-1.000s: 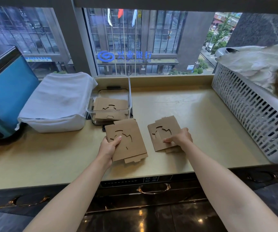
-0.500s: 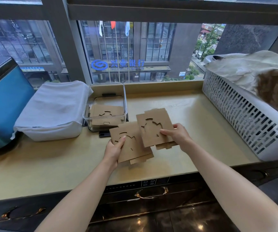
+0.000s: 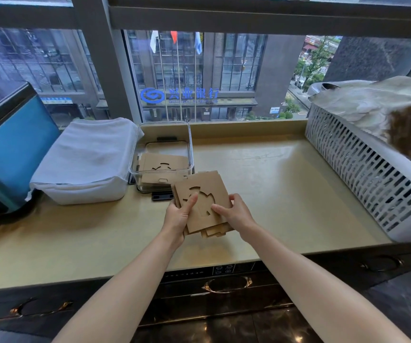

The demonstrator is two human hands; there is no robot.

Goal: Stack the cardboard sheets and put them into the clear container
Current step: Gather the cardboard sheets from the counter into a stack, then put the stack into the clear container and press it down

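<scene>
Two brown die-cut cardboard sheets (image 3: 205, 191) with curved cut-outs lie one on top of the other, held just above the counter. My left hand (image 3: 178, 216) grips their left edge with the thumb on top. My right hand (image 3: 235, 214) grips the right edge the same way. The clear container (image 3: 135, 157) stands open just behind them, to the left, with more cardboard sheets (image 3: 165, 167) lying flat inside it.
A white bin covered with a white cloth (image 3: 85, 159) sits left of the container, beside a blue box (image 3: 13, 147). A white slotted basket (image 3: 363, 167) with cloth fills the right side. The beige counter (image 3: 273, 184) ends at a window ledge behind.
My right hand lifted its sheet off the counter and brought it left onto the sheet in my left hand. Both hands now hold the pair together, raised closer to the container.
</scene>
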